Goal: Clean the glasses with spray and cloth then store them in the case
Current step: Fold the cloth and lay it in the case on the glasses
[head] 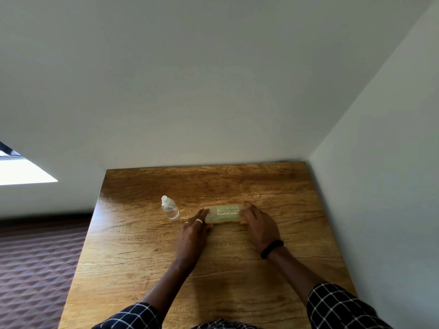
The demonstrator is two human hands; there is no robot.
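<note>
A pale translucent glasses case (223, 214) with gold lettering lies closed on the wooden table (213, 257). My left hand (193, 230) touches its left end with fairly straight fingers; a ring is on one finger. My right hand (257, 223) covers its right end, fingers curled round the end of the case. A small clear spray bottle (169, 208) with a white cap stands just left of the case, apart from my left hand. The glasses and the cloth are not visible.
The table stands in a corner, with white walls (213, 91) behind it and on its right. Its left edge drops to a patterned brown carpet (35, 269). Bare wood stretches between the case and my body.
</note>
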